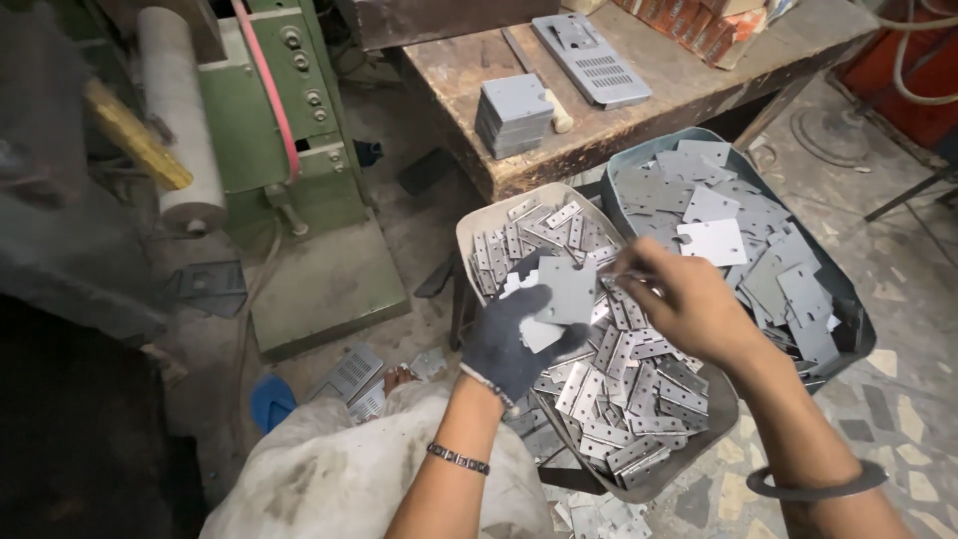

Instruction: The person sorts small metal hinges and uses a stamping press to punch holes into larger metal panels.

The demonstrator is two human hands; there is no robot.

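Two hands show — a gloved left hand [519, 334] and a bare right hand [689, 304]. Two trays stand side by side: a beige tray [474, 235] heaped with small slotted metal strips [639, 389], too many to count, and a blue-grey tray [624, 160] piled with flat square plates [714, 240], likewise past counting. One stack of plates [513, 115] sits on the bench [689, 100] — beside one perforated metal panel [591, 60]. One green machine [299, 150] stands at the left. Each wrist carries one bracelet.

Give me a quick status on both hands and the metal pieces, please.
Left hand, gloved, gripping a flat grey plate. Right hand, bare, pinching a small metal piece, too blurred to identify. Both above the hinge tray. Nothing in the way.
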